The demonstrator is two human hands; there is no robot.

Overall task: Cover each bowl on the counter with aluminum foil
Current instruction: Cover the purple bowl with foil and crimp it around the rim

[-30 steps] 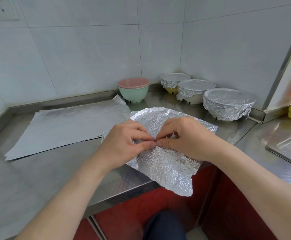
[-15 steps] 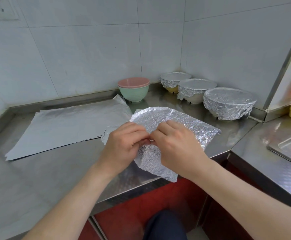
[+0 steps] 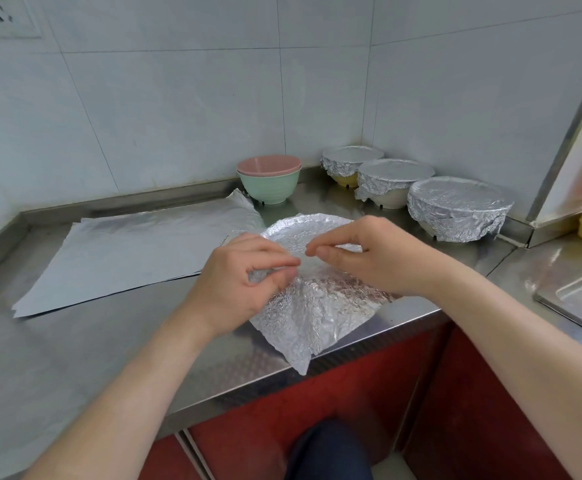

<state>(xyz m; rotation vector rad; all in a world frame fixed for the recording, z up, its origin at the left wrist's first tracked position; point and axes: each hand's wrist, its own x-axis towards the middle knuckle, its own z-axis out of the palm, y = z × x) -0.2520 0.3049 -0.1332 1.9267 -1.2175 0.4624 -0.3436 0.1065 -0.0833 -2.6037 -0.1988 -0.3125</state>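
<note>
Head view: a crinkled foil sheet point(image 3: 312, 306) is draped over a bowl at the worktop's point(image 3: 75, 341) front edge, one corner hanging off. It's pinched by the left hand point(image 3: 237, 282); the right hand point(image 3: 369, 254) is held over it, fingers curled, grip kinda unclear. Three foil-covered bowls point(image 3: 456, 209) are lined up in the back corner, beside stacked uncovered bowls point(image 3: 269, 180).
</note>
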